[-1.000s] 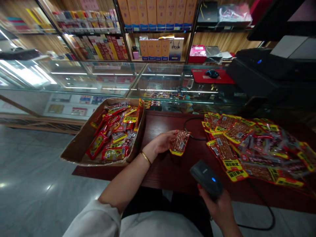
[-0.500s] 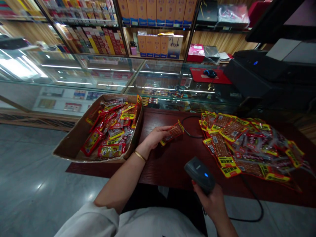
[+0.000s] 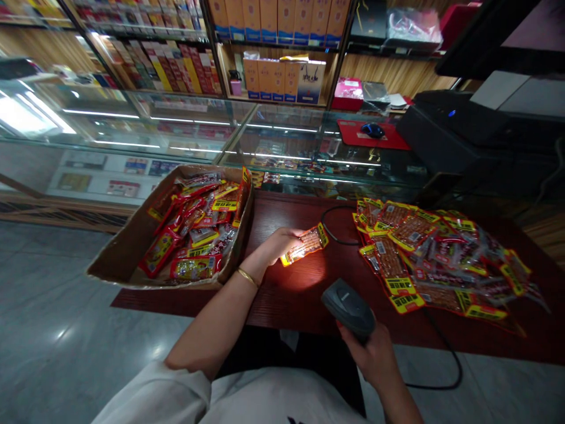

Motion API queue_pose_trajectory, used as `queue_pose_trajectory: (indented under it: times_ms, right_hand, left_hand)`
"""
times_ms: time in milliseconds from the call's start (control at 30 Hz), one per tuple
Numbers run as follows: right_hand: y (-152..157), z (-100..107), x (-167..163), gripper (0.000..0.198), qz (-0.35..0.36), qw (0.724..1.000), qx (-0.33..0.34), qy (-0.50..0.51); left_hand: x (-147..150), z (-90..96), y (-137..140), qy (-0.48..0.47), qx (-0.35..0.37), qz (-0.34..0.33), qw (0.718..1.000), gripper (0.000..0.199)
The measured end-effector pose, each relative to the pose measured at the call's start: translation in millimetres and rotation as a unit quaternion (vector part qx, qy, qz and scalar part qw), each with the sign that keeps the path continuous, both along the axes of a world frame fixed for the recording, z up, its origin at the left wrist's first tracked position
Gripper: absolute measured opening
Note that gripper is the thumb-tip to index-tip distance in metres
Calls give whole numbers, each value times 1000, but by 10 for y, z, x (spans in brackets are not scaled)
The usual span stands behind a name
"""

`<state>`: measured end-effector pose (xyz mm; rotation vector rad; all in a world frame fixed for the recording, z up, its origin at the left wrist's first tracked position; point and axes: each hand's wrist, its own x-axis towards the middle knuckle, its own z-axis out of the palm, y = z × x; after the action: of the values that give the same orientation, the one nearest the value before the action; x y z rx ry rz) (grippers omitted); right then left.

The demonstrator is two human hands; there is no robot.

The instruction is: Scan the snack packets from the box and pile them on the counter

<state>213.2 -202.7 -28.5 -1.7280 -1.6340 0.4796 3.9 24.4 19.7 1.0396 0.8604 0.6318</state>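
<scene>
Packet point(image 3: 308, 244), one: lay beyond scanner point(image 3: 348, 307), leftward.
My left hand point(image 3: 280, 244) pinched it, long axis seemingly crosswise to scanner; my right hand point(image 3: 374, 352) gripped scanner.

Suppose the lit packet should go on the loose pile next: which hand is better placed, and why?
Probably the left hand: it holds the lit packet by one end. The right hand looks nearer the loose pile, but is occupied gripping the scanner.

Two hands point(image 3: 281, 245) point(image 3: 374, 355), one scanner point(image 3: 346, 306), one open carton point(image 3: 121, 260)
</scene>
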Motion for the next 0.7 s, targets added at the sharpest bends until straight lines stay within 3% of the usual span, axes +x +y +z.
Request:
queue_pose_trajectory:
  times_ms: [300,500,600,700]
  right_hand:
    - [4,50,-31,28,7,1000,0,22]
    - [53,154,-90,23,1,996,12,83]
    - [79,198,-92,19,11,995,12,102]
    - [80,226,-88,18,20,993,8,114]
  left_hand:
    - [19,40,-5,-23,-50,0,998,36]
    - [64,119,-21,-89,-76,90,989,47]
    - [280,161,5,-93,-82,88,988,44]
    - [763,328,30,-98,-87,35,991,37]
